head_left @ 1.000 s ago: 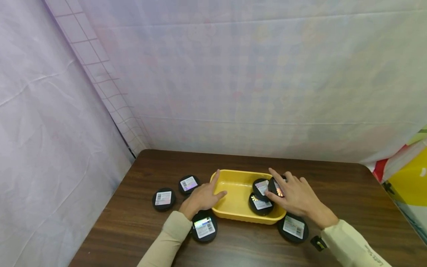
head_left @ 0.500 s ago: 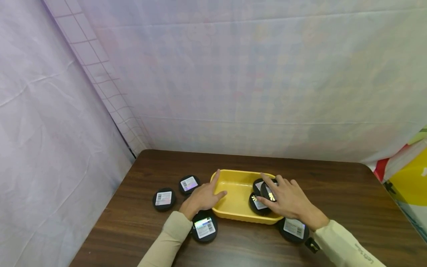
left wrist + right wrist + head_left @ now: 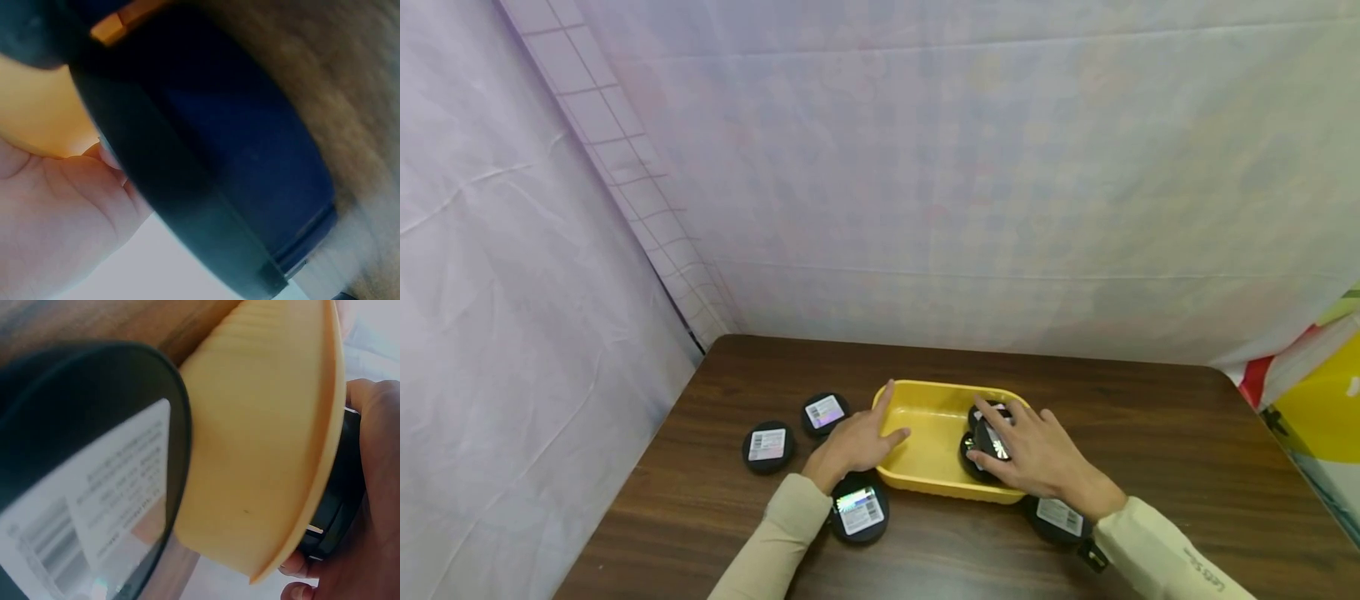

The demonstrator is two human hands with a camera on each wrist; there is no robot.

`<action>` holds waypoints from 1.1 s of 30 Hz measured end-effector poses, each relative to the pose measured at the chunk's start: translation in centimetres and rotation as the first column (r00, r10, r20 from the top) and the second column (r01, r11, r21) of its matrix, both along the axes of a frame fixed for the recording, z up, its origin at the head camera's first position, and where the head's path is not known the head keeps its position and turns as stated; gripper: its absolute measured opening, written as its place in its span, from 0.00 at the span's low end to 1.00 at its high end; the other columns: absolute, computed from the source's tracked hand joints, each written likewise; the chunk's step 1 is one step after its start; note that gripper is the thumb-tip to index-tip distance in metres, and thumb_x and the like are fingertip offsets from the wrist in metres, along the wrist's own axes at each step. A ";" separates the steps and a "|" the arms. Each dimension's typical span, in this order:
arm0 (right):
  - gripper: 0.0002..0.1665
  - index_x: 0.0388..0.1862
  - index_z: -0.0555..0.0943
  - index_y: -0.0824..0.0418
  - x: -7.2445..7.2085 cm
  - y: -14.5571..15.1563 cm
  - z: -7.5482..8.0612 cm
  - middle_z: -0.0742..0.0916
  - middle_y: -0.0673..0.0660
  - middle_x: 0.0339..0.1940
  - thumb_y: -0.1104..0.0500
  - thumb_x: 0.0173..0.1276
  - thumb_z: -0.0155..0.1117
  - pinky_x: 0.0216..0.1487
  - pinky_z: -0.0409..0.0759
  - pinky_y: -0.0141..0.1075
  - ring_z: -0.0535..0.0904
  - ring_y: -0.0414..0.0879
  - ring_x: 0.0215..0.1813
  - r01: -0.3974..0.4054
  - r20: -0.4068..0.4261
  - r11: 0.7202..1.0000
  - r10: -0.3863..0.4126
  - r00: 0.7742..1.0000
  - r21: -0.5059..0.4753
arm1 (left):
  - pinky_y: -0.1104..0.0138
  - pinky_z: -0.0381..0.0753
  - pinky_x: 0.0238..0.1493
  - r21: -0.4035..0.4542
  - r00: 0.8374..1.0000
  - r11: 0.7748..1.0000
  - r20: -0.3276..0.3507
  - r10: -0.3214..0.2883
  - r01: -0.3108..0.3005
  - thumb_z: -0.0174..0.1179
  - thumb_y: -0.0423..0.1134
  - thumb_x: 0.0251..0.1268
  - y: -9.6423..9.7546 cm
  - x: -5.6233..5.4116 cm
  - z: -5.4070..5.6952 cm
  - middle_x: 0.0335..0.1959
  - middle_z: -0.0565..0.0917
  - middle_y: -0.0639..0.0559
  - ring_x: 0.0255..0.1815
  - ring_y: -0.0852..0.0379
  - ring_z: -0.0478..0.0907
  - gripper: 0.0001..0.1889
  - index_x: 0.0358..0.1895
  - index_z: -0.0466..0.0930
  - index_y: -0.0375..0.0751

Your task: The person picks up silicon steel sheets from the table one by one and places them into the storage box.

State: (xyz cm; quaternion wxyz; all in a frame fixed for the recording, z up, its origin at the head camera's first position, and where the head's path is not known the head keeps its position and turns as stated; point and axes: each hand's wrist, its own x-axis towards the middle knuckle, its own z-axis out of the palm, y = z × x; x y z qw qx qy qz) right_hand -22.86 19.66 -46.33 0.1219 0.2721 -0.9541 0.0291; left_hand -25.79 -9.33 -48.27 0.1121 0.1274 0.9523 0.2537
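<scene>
A yellow plastic basin (image 3: 951,490) sits on the table, its outer wall (image 3: 262,437) large in the right wrist view. My left hand (image 3: 853,446) rests at its left end, index finger and thumb stretched out over the rim. With thumb and fingers spread round its sides, my right hand (image 3: 1045,458) holds a flat round black container (image 3: 997,435) with a shiny label inside the right end. Beneath that one, a back container (image 3: 982,409) and a front container (image 3: 967,447) are partly covered. The held container (image 3: 342,481) shows behind the rim in the right wrist view.
Two labelled round black containers, a far one (image 3: 825,414) and a nearer one (image 3: 767,447), lie left of the basin. Another container (image 3: 859,510) lies under the left wrist, and one more (image 3: 1058,518) by the basin's front right corner. A pale curtain (image 3: 970,208) hangs behind the table.
My right hand has moved left and slightly towards me with its container, from the basin's right rim to over the other two containers. The left hand and the basin stay put.
</scene>
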 end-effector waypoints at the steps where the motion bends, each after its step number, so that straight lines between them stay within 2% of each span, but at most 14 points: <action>1: 0.48 0.77 0.64 0.53 0.0 -0.1 -0.1 0.81 0.65 0.55 0.27 0.68 0.52 0.42 0.75 0.52 0.82 0.56 0.48 -0.004 0.002 1.000 0.004 1.000 0.002 | 0.52 0.75 0.57 -0.001 1.000 1.000 0.000 0.000 0.000 0.48 0.65 0.72 0.0 0.0 0.0 0.68 0.74 0.38 0.54 0.48 0.78 0.44 0.80 0.31 0.65; 9: 0.48 0.77 0.64 0.51 0.2 -0.3 -1.1 0.81 0.63 0.52 0.26 0.67 0.52 0.43 0.75 0.52 0.81 0.54 0.45 -0.010 0.028 1.000 0.010 1.000 0.003 | 0.52 0.75 0.55 0.008 1.000 1.000 0.003 -0.002 0.002 0.49 0.64 0.72 0.0 0.1 -0.1 0.67 0.74 0.38 0.53 0.48 0.78 0.44 0.81 0.33 0.62; 14: 0.48 0.77 0.64 0.52 0.3 -0.3 -1.4 0.81 0.64 0.52 0.26 0.66 0.54 0.43 0.74 0.52 0.81 0.54 0.44 -0.011 0.002 1.000 0.011 1.000 -0.002 | 0.53 0.76 0.53 0.005 1.000 1.000 0.003 -0.003 0.003 0.49 0.64 0.72 0.0 0.1 0.1 0.67 0.74 0.38 0.48 0.51 0.78 0.44 0.81 0.32 0.63; 23: 0.49 0.76 0.67 0.54 0.2 -0.1 -2.1 0.82 0.63 0.47 0.27 0.64 0.57 0.38 0.72 0.46 0.80 0.52 0.37 -0.016 -0.090 0.999 0.012 0.996 -0.037 | 0.53 0.76 0.52 0.007 1.000 1.000 -0.001 -0.008 0.008 0.48 0.64 0.72 0.0 0.0 0.1 0.67 0.75 0.37 0.47 0.50 0.78 0.44 0.81 0.34 0.59; 28: 0.49 0.76 0.67 0.54 0.2 -0.1 -2.2 0.82 0.63 0.48 0.26 0.64 0.57 0.37 0.70 0.45 0.80 0.51 0.38 -0.005 -0.088 0.999 0.002 0.996 -0.045 | 0.54 0.76 0.50 0.009 1.000 1.000 0.002 -0.007 0.007 0.49 0.63 0.73 0.0 0.0 0.2 0.66 0.75 0.37 0.44 0.51 0.78 0.44 0.81 0.33 0.60; 33: 0.49 0.76 0.67 0.54 0.2 -0.1 -2.3 0.82 0.63 0.48 0.27 0.64 0.58 0.38 0.70 0.45 0.79 0.50 0.37 -0.001 -0.082 0.999 -0.004 0.997 -0.052 | 0.53 0.76 0.52 0.004 1.000 1.000 0.004 -0.006 0.006 0.49 0.63 0.72 0.0 0.0 0.2 0.67 0.74 0.37 0.47 0.50 0.78 0.44 0.81 0.34 0.59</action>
